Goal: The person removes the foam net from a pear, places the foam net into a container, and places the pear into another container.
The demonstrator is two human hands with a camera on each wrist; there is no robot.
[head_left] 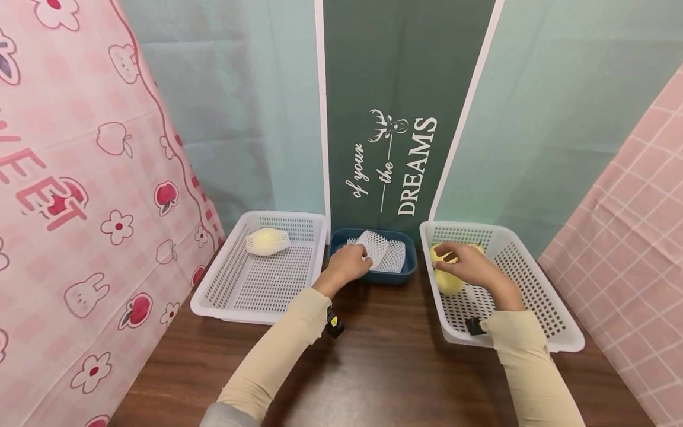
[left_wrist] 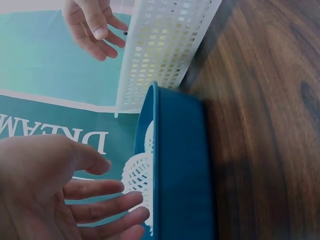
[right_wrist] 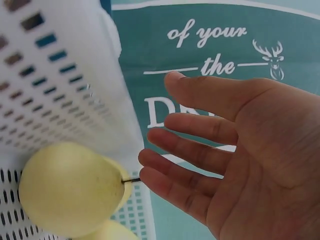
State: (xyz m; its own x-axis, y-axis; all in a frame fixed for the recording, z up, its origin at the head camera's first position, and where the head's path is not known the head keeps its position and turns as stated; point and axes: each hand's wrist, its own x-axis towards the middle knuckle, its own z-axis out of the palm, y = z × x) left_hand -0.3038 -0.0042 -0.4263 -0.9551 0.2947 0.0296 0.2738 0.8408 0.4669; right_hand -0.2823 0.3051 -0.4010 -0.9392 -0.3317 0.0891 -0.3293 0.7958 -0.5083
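My left hand (head_left: 349, 264) is over the left side of a small blue basin (head_left: 384, 277), which holds white foam net sleeves (head_left: 393, 256). In the left wrist view its fingers are loosely extended near a net sleeve (left_wrist: 139, 172), gripping nothing; whether a fingertip touches it I cannot tell. Above the white basket on the right (head_left: 571, 338) hovers my right hand (head_left: 472, 265), fingers spread and holding nothing. Below it lie several yellow pears (head_left: 449, 283), partly hidden by the hand. The right wrist view shows a pear (right_wrist: 70, 190) with its dark stem close to the fingertips.
Another white basket (head_left: 200, 305) stands at the left, holding a pear in a net sleeve (head_left: 268, 241). All three containers sit on a brown wooden table (head_left: 373, 367). A green printed curtain (head_left: 395, 71) hangs behind, and pink cloths (head_left: 80, 207) flank both sides.
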